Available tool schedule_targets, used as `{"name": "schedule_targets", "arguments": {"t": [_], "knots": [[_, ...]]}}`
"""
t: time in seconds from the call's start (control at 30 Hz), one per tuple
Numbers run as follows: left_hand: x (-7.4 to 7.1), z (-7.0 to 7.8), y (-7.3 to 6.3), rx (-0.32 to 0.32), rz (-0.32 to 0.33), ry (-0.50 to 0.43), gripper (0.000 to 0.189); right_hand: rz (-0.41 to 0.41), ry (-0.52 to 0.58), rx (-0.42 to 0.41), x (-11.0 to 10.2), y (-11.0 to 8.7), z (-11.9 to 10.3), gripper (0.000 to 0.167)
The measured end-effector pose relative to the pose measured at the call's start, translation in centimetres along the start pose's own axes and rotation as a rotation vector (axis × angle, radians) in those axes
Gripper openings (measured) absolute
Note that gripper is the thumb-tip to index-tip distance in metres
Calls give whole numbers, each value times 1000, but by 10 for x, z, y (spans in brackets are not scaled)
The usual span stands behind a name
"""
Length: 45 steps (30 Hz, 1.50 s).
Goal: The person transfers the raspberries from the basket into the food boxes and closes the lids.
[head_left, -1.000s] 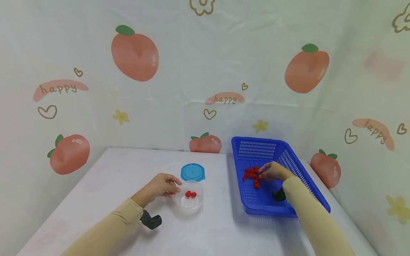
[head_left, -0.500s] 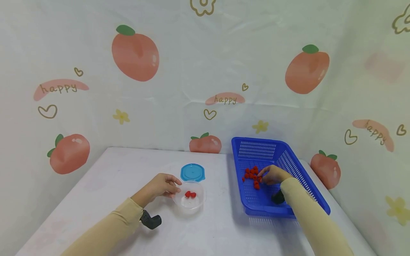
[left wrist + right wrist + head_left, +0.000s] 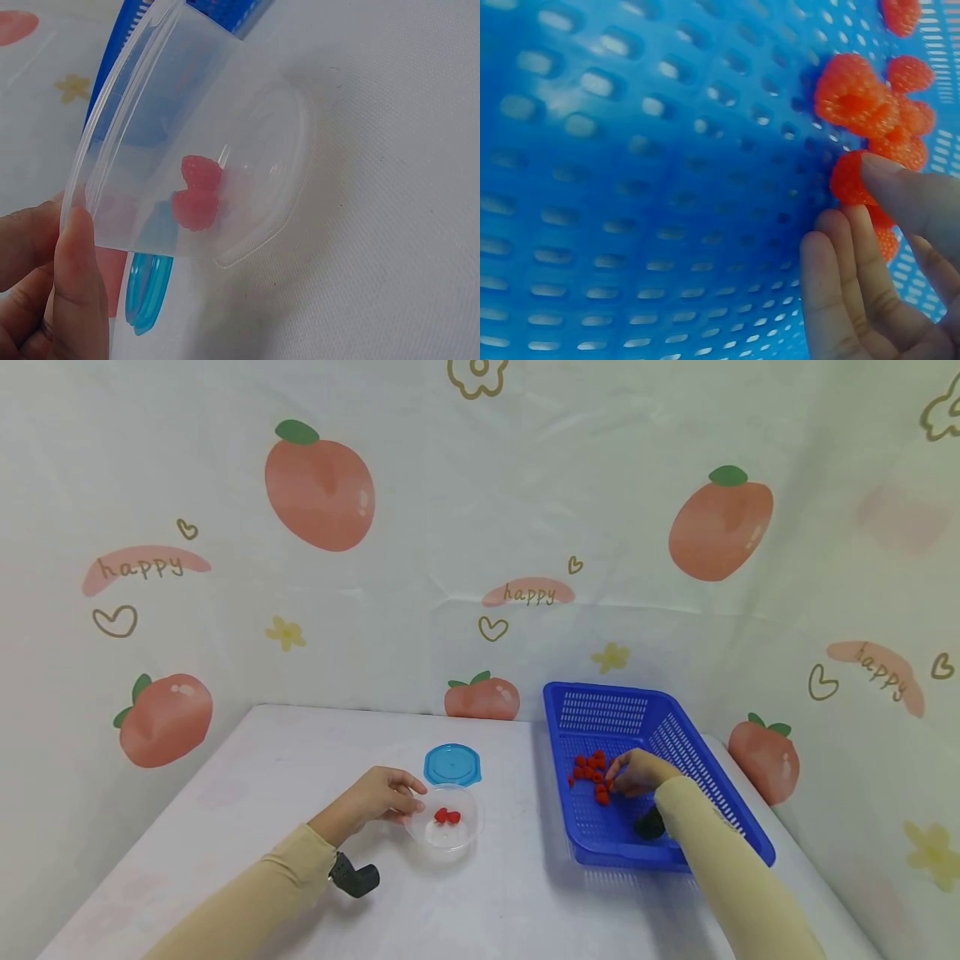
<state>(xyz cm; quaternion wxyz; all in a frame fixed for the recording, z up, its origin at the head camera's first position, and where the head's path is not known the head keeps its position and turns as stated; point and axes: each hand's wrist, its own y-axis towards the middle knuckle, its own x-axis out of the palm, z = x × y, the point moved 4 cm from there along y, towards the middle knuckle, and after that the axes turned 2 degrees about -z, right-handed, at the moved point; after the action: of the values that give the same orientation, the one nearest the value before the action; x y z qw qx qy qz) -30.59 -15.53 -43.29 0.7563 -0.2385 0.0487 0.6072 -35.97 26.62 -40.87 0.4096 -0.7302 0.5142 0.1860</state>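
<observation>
My left hand (image 3: pixel 384 796) pinches the rim of a clear plastic tub (image 3: pixel 444 841) between thumb and fingers, left of centre on the table. Through its wall in the left wrist view, two red raspberries (image 3: pixel 196 209) lie together inside, near the bottom. Over on the right, my right hand (image 3: pixel 637 772) reaches into a blue slotted basket (image 3: pixel 607 839). Thumb and fingers pinch a raspberry (image 3: pixel 849 178) there, the thumb tip on its side in the right wrist view. More raspberries (image 3: pixel 851 86) cluster right beside it on the basket floor.
Behind the tub a blue lid (image 3: pixel 452 764) lies flat on the white table (image 3: pixel 300 743). The basket's high sides surround the right hand. A white cloth backdrop (image 3: pixel 420 518) printed with fruit stands behind the table. Each wrist carries a black camera (image 3: pixel 354 877).
The right hand has dropped slightly lower and nearer within the basket, its fingers closing at a raspberry. The left hand and the tub stay where they were.
</observation>
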Motion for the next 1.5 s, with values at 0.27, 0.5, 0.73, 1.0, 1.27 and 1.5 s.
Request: {"name": "schedule_targets", "arguments": {"t": [0.27, 0.5, 0.73, 1.0, 1.27, 1.5], "knots": [[-1, -1, 0, 9, -3, 2, 25, -9, 184, -13, -8, 3, 4, 15], [-1, -2, 2, 3, -10, 7, 25, -29, 427, -109, -17, 6, 3, 24], [0, 2, 0, 31, -25, 12, 25, -46, 604, -273, -29, -4, -13, 20], [0, 3, -2, 32, -21, -2, 24, -42, 730, -393, -33, -18, -38, 12], [0, 1, -2, 35, -19, -5, 24, -29, 842, -443, -31, -30, -58, 18], [-1, 0, -1, 34, -15, 4, 25, 5, 893, -487, -21, -42, -77, 20]]}}
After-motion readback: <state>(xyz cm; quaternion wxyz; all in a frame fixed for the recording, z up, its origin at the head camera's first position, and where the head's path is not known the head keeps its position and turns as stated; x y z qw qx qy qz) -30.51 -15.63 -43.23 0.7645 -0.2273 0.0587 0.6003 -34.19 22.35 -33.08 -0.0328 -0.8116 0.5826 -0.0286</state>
